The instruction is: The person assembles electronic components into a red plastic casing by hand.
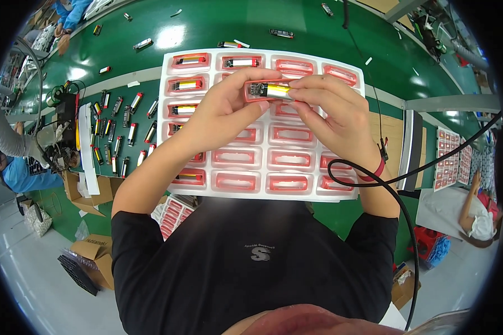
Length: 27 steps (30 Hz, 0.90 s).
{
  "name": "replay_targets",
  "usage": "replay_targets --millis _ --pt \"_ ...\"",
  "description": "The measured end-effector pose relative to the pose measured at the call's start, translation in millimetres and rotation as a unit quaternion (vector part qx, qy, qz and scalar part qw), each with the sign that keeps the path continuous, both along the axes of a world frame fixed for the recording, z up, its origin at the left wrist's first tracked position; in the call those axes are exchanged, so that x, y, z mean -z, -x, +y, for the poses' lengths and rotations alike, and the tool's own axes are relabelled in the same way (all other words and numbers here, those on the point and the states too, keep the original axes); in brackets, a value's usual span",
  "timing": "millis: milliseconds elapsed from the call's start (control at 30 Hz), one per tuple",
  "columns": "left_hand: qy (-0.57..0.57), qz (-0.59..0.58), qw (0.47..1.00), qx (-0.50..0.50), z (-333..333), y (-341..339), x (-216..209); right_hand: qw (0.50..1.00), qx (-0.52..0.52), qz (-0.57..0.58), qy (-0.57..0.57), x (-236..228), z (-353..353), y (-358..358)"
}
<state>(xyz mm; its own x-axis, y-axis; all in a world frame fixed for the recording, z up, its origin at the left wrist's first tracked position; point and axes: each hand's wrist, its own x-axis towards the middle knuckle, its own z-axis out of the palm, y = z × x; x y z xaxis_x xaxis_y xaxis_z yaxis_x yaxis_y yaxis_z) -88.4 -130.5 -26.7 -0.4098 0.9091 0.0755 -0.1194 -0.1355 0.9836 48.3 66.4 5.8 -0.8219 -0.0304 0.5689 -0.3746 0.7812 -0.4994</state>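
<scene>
Above the white blister tray [264, 193], my left hand [229, 103] grips the left end of a red plastic shell [248, 94], thumb below and fingers behind. A small battery module [275, 90], yellow and silver with a dark circuit end, shows in the shell's opening. The fingers of my right hand [332, 111] pinch its right end; whether they also hold the shell, I cannot tell. In the tray, red shells [289, 158] lie in rows of pockets. Several along the left and far side contain modules [185, 110]; others show open middles. My hands hide some pockets.
Loose modules [117, 128] lie scattered on the green bench [218, 25], mostly left of the tray. A black cord [402, 204] runs from my right wrist strap [381, 162] across the right side. Cardboard boxes [98, 251] stand lower left. Co-workers are at left, far left and right.
</scene>
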Motion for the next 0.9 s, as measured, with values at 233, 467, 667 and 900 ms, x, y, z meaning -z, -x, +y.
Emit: replay_targets --millis 233,467,667,900 --pt "0.0 0.001 1.0 0.007 0.5 -2.0 2.0 0.999 -0.024 0.01 -0.037 0.9 4.6 3.0" --pt "0.071 -0.012 0.997 0.036 -1.0 0.6 -0.8 0.998 -0.027 0.004 -0.05 3.1 2.4 4.1" --pt "0.049 0.016 0.999 0.003 0.8 -2.5 5.2 0.997 -0.022 -0.015 -0.078 -0.5 -1.1 2.7" --pt "0.091 0.045 0.995 -0.001 -0.6 -3.1 -4.6 0.947 0.023 -0.152 0.283 21.6 -5.2 -7.5"
